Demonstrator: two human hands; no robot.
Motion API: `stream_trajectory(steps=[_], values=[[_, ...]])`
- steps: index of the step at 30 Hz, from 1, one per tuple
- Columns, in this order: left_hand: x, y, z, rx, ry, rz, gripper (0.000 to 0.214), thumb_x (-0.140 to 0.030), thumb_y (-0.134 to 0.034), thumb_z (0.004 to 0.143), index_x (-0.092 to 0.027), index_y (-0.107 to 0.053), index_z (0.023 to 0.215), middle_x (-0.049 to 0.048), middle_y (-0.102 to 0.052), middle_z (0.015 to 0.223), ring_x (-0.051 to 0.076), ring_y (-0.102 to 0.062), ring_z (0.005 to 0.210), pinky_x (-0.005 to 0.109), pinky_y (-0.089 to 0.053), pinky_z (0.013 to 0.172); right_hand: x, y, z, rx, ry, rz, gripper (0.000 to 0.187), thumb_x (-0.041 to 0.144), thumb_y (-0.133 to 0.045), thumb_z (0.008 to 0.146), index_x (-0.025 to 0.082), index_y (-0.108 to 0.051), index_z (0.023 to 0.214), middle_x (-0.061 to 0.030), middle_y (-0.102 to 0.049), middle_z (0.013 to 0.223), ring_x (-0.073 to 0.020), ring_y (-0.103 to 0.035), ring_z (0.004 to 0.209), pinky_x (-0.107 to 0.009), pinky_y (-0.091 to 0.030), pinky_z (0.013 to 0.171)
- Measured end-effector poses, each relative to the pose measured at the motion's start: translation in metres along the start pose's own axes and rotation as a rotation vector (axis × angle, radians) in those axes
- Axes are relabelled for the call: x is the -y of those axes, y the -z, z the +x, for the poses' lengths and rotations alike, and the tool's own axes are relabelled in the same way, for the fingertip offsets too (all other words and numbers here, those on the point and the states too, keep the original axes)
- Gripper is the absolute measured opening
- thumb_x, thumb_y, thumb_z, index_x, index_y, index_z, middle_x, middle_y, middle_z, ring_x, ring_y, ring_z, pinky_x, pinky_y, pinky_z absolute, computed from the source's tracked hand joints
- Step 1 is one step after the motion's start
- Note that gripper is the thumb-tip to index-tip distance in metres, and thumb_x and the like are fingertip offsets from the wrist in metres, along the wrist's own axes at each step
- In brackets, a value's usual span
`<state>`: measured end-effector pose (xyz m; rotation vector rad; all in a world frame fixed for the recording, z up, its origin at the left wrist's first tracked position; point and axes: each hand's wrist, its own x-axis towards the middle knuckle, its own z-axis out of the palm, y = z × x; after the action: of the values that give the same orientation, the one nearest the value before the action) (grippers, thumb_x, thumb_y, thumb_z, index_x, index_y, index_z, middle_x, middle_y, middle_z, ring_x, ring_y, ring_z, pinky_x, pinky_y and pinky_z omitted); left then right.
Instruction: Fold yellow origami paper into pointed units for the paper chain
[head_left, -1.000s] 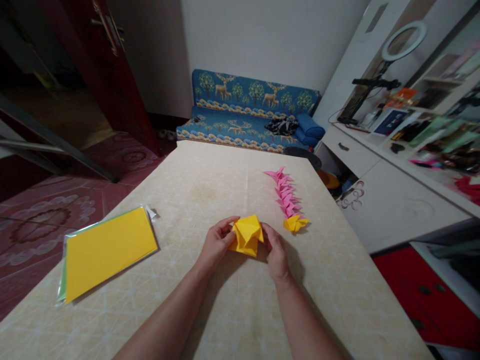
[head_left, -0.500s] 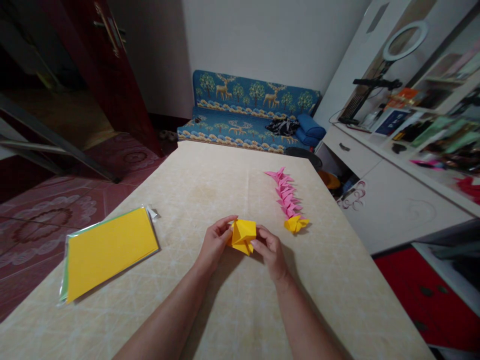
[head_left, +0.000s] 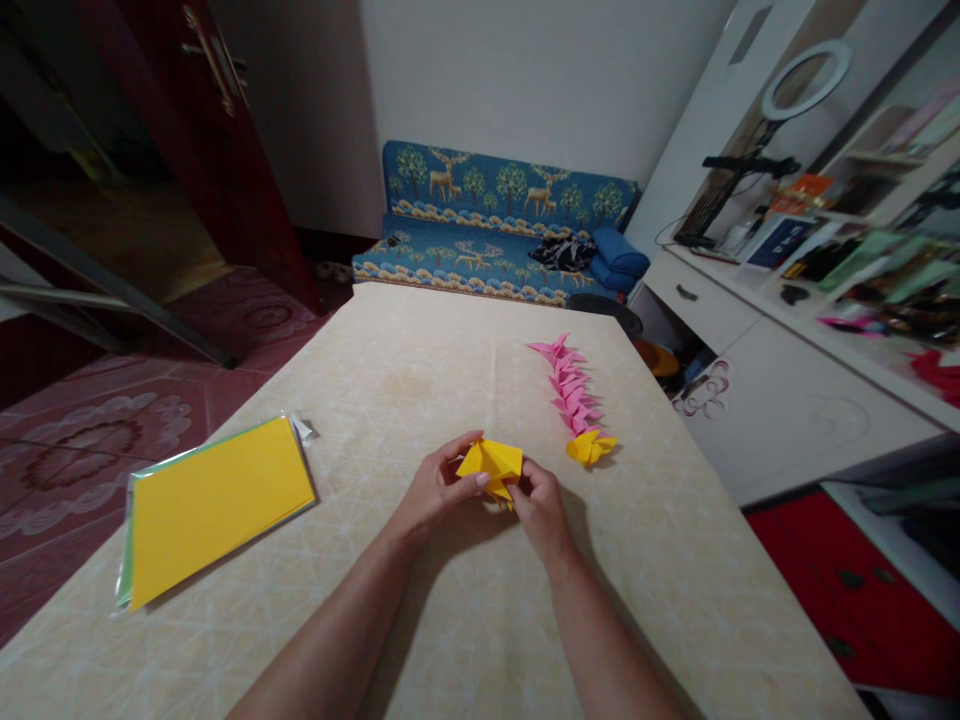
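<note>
Nearest: L grip [head_left: 439, 490] & R grip [head_left: 543, 508], both bare hands, low over the worktop [head_left: 465, 640], one each side of the folded yellow paper [head_left: 495, 457]. L grip pinches its L side, thumb across the front/lower face, fingers behind; R grip pinches the lower R edge, fingertips partly hidden by the folds. Paper's held tilted btwn the two, approx. centre of the near half; can't tell if its underside touches the worktop.

Handling (judged by eye): v. light, prob. no real weight. Stiff-ish along creases where layers stack, soft & springy on single flaps, so loose flaps may pop open. Not esp. slippery, but fragile: tears or crumples if squeezed hard, esp. at pts. Best hold = thumb + index on thick multi-layer edges, L & R, w/ light pressure; avoid the thin tips & the middle of open faces.

Off to the L, apart from the hands: a stack of yellow sheets [head_left: 221, 515] w/ clear plastic & green showing at its edge. To the R, near R grip: small yellow folded piece [head_left: 590, 449], at the near end of a pink folded row [head_left: 574, 390] running away.

Beyond the worktop's far edge: blue patterned sofa [head_left: 465, 250], then bare wall.
</note>
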<state>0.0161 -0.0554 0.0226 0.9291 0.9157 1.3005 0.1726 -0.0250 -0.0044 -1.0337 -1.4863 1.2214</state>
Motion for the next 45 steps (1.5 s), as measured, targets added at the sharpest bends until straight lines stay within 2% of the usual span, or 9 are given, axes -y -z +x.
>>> stream_trajectory(steps=[8, 12, 20, 23, 28, 34, 38, 41, 45], values=[[0.003, 0.001, 0.0, 0.095, 0.006, -0.013, 0.076, -0.019, -0.077, 0.062, -0.014, -0.044, 0.13, 0.0147, -0.059, 0.117, 0.024, -0.06, 0.098, 0.033, -0.047, 0.084, 0.0, -0.001, -0.002, 0.01, -0.047, 0.052, 0.027, 0.019, -0.061, 0.071, 0.017, -0.064, 0.097, -0.005, -0.069, 0.092, -0.0221, -0.064, 0.083, -0.032, -0.052, 0.074], [0.006, 0.002, 0.001, 0.114, 0.0, -0.002, 0.08, -0.018, -0.078, 0.06, -0.014, -0.042, 0.132, 0.0141, -0.058, 0.117, 0.023, -0.059, 0.099, 0.032, -0.047, 0.084, 0.002, -0.001, -0.001, -0.011, -0.021, -0.011, 0.026, 0.018, -0.058, 0.07, 0.016, -0.065, 0.096, -0.0045, -0.069, 0.09, -0.0218, -0.064, 0.084, -0.03, -0.052, 0.074], [0.002, 0.004, -0.001, 0.125, -0.034, 0.091, 0.072, -0.028, -0.073, 0.067, -0.014, -0.046, 0.131, 0.0142, -0.057, 0.123, 0.027, -0.055, 0.107, 0.034, -0.043, 0.089, 0.004, -0.001, -0.002, -0.01, -0.002, -0.042, 0.028, 0.016, -0.057, 0.069, 0.016, -0.065, 0.096, -0.0051, -0.069, 0.09, -0.0213, -0.064, 0.081, -0.028, -0.052, 0.07], [-0.002, 0.005, -0.001, 0.095, -0.062, 0.154, 0.06, -0.032, -0.068, 0.072, -0.014, -0.052, 0.127, 0.0128, -0.056, 0.124, 0.028, -0.052, 0.112, 0.035, -0.04, 0.094, 0.004, -0.002, -0.003, -0.024, 0.044, -0.099, 0.026, 0.017, -0.056, 0.07, 0.017, -0.065, 0.094, -0.0045, -0.068, 0.088, -0.0202, -0.063, 0.08, -0.028, -0.051, 0.07], [0.002, 0.005, 0.001, 0.016, -0.02, 0.135, 0.056, -0.032, -0.069, 0.071, -0.012, -0.057, 0.122, 0.0142, -0.058, 0.122, 0.028, -0.053, 0.111, 0.036, -0.04, 0.095, 0.003, -0.005, -0.002, 0.006, 0.128, -0.179, 0.021, 0.014, -0.055, 0.072, 0.022, -0.064, 0.089, -0.0016, -0.064, 0.084, -0.0187, -0.059, 0.079, -0.028, -0.049, 0.07], [0.015, 0.005, 0.006, -0.15, -0.003, 0.015, 0.049, -0.03, -0.075, 0.065, -0.012, -0.065, 0.11, 0.015, -0.066, 0.107, 0.025, -0.063, 0.091, 0.035, -0.048, 0.081, 0.014, 0.0, -0.005, 0.097, 0.035, -0.061, 0.026, 0.012, -0.051, 0.069, 0.021, -0.062, 0.09, -0.0008, -0.061, 0.084, -0.0177, -0.057, 0.079, -0.026, -0.047, 0.069], [0.019, 0.006, 0.007, -0.218, -0.04, 0.065, 0.046, -0.029, -0.077, 0.062, -0.013, -0.067, 0.104, 0.0104, -0.07, 0.087, 0.019, -0.063, 0.073, 0.03, -0.049, 0.067, 0.021, 0.003, -0.007, 0.194, 0.01, 0.058, 0.024, 0.025, -0.055, 0.073, 0.017, -0.062, 0.095, -0.003, -0.061, 0.087, -0.0184, -0.057, 0.08, -0.026, -0.046, 0.069], [0.019, 0.005, 0.007, -0.202, -0.057, 0.086, 0.043, -0.028, -0.076, 0.063, -0.013, -0.067, 0.102, 0.0081, -0.07, 0.081, 0.016, -0.062, 0.067, 0.026, -0.047, 0.061, 0.015, 0.001, -0.006, 0.15, -0.061, 0.107, 0.025, 0.036, -0.055, 0.079, 0.017, -0.062, 0.093, -0.0024, -0.06, 0.081, -0.0163, -0.056, 0.073, -0.024, -0.044, 0.064], [0.016, 0.002, 0.005, -0.165, -0.032, 0.007, 0.041, -0.028, -0.075, 0.064, -0.013, -0.068, 0.102, 0.0088, -0.07, 0.083, 0.017, -0.063, 0.07, 0.027, -0.048, 0.066, 0.0, -0.002, -0.002, 0.049, -0.121, 0.134, 0.026, 0.042, -0.054, 0.081, 0.016, -0.059, 0.077, 0.0003, -0.055, 0.068, -0.0139, -0.052, 0.063, -0.022, -0.041, 0.058]])
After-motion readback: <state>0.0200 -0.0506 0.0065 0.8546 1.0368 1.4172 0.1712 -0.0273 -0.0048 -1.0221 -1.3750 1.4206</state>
